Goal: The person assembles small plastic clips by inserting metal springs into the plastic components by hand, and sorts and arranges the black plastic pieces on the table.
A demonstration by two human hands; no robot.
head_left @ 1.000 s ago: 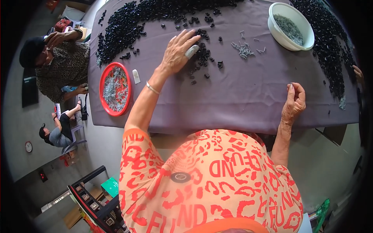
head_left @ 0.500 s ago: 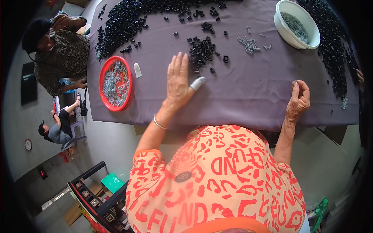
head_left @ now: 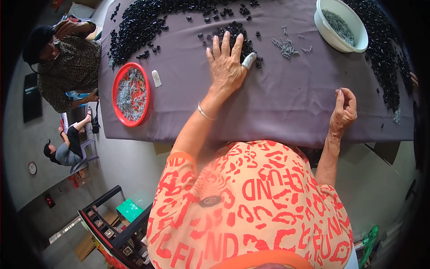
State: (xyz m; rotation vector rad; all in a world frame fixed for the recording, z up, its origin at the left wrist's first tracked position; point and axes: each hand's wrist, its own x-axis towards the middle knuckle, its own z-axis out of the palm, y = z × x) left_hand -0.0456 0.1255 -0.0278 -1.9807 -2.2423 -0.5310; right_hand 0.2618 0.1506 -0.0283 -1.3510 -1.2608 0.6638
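My left hand point(head_left: 227, 66) lies spread over a small heap of black plastic pieces point(head_left: 230, 29), its fingertips on them and hiding part of the heap. A silvery-grey covering point(head_left: 249, 60) wraps its thumb. Over the table's right side, my right hand point(head_left: 343, 111) has its thumb and fingers drawn together; whether anything tiny sits between them does not show. Between the hands, farther back, lies a loose cluster of small grey, pin-like pieces point(head_left: 285, 48).
A red round tray point(head_left: 147, 101) of clear-grey small parts stands left, beside a white strip point(head_left: 156, 78). At back right is a white bowl point(head_left: 319, 22) of grey pieces. Large black heaps point(head_left: 139, 27) cover the far edge. Another person point(head_left: 67, 67) is at the left edge.
My left hand has moved forward and right, from beside the small black heap onto it, and its fingers have spread. My right hand has stayed nearly still.
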